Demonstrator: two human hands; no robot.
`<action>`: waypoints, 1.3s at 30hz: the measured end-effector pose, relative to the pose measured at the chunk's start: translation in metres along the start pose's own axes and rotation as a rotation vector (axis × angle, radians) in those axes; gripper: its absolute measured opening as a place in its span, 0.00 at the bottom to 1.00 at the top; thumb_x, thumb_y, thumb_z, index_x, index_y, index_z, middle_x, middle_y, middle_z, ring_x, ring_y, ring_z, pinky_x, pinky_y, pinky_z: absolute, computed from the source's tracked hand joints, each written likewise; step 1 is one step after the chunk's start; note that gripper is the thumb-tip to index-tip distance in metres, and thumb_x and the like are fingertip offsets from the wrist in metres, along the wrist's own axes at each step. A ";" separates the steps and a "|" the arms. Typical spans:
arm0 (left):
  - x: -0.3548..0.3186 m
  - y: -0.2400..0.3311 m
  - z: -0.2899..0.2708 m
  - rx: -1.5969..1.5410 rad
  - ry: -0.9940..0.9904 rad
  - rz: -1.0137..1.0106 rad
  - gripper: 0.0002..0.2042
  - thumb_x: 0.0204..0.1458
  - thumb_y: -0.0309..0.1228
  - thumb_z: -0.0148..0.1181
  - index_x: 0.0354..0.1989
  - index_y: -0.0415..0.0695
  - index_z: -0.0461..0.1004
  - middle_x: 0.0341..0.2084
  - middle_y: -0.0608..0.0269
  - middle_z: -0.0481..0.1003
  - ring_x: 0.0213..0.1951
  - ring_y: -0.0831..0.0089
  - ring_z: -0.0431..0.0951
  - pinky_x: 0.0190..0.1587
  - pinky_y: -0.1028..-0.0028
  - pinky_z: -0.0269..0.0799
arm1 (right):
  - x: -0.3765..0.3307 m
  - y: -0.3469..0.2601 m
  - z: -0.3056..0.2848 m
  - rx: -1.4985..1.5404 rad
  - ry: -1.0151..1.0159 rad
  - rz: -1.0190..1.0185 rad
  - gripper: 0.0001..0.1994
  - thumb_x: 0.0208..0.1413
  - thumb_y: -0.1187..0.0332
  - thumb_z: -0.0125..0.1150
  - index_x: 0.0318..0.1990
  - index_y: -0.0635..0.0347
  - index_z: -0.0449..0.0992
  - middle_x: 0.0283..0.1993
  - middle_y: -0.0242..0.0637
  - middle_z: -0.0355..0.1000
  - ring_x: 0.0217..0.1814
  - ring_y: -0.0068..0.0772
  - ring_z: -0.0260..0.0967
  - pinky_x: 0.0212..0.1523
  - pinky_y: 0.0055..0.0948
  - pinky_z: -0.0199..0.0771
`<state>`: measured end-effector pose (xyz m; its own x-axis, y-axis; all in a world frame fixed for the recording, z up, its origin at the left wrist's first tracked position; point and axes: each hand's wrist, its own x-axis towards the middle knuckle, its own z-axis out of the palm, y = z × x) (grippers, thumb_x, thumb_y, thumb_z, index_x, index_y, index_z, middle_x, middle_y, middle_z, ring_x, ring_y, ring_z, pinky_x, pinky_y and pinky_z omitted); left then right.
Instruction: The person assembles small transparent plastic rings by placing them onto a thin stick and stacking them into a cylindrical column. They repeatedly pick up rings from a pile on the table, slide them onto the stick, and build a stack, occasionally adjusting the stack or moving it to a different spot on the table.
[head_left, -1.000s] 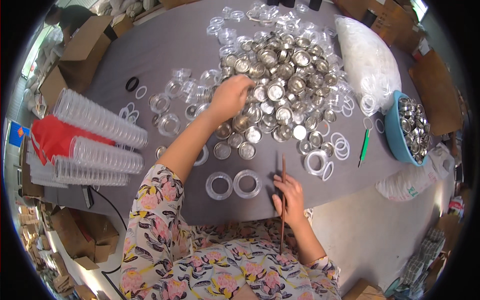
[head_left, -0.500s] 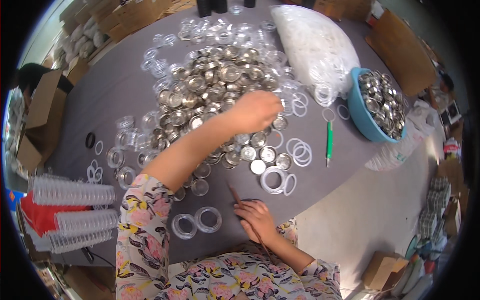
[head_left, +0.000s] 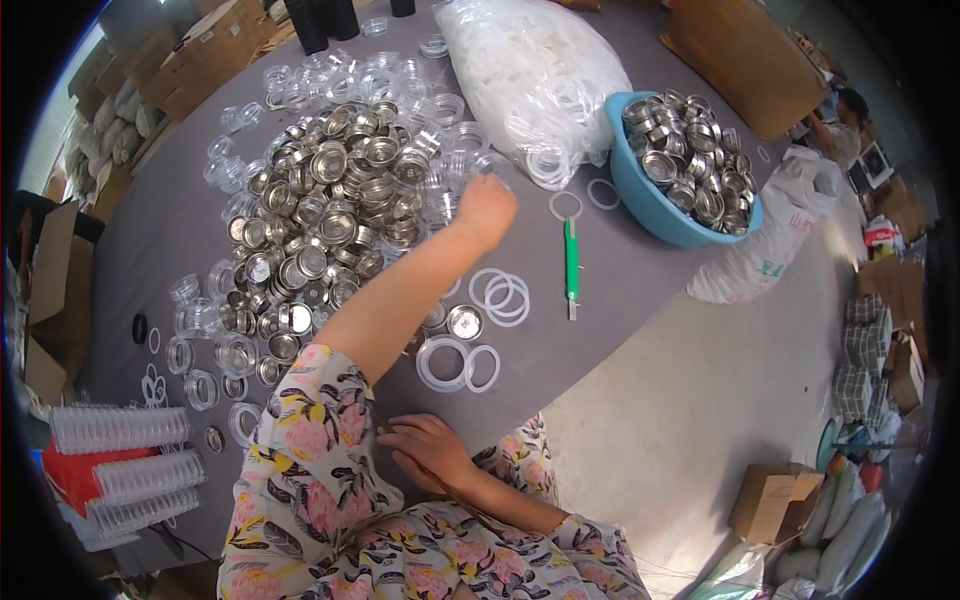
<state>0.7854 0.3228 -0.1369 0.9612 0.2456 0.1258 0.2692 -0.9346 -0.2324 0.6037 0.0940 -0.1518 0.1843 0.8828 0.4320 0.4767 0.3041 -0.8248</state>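
My left hand [head_left: 488,212] reaches across the table to the right edge of a heap of clear plastic rings [head_left: 440,205]. Its fingers are closed together at a clear ring [head_left: 490,165]; what they grip, if anything, is hidden. Left of the hand lies a big pile of shallow silver metal caps [head_left: 335,225]. Close to my body, my right hand [head_left: 432,455] rests at the table edge, fingers curled around a thin brown stick, mostly covered now. Flat white rings [head_left: 500,297] and a thicker clear ring [head_left: 441,363] lie in front of it.
A green-handled tool [head_left: 571,262] lies right of the rings. Behind it are a bulging clear bag [head_left: 540,80] of white rings and a blue basin [head_left: 625,185] full of metal caps. Stacked clear trays [head_left: 120,430] stand at left. A cardboard box [head_left: 55,280] sits beyond them.
The view has swung to the right, so the tabletop sits further left. My left hand has moved from the pile's right edge to the clear rings. My right hand has drawn nearer my body.
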 end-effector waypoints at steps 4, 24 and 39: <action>0.002 -0.006 -0.003 0.010 -0.046 0.023 0.07 0.42 0.29 0.56 0.30 0.48 0.78 0.31 0.65 0.76 0.44 0.69 0.69 0.47 0.69 0.60 | -0.004 0.001 0.004 -0.006 0.000 0.022 0.14 0.44 0.74 0.59 0.42 0.54 0.72 0.44 0.38 0.71 0.49 0.40 0.66 0.48 0.35 0.65; -0.211 -0.035 -0.095 -1.919 0.236 -0.635 0.14 0.43 0.30 0.63 0.38 0.35 0.74 0.28 0.66 0.75 0.28 0.80 0.71 0.33 0.80 0.65 | -0.008 -0.001 0.004 0.274 0.240 0.109 0.14 0.52 0.75 0.53 0.48 0.64 0.69 0.47 0.42 0.70 0.48 0.38 0.67 0.47 0.31 0.67; -0.444 0.016 -0.115 -2.016 0.329 -0.989 0.07 0.42 0.21 0.65 0.32 0.36 0.77 0.26 0.63 0.77 0.27 0.81 0.75 0.32 0.82 0.71 | 0.021 -0.073 0.075 0.778 0.140 0.584 0.08 0.56 0.76 0.52 0.42 0.66 0.73 0.36 0.34 0.72 0.32 0.16 0.65 0.31 0.16 0.65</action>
<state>0.3561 0.1695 -0.0852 0.5133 0.8050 -0.2975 -0.0941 0.3974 0.9128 0.5083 0.1172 -0.1102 0.3355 0.9340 -0.1225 -0.4119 0.0285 -0.9108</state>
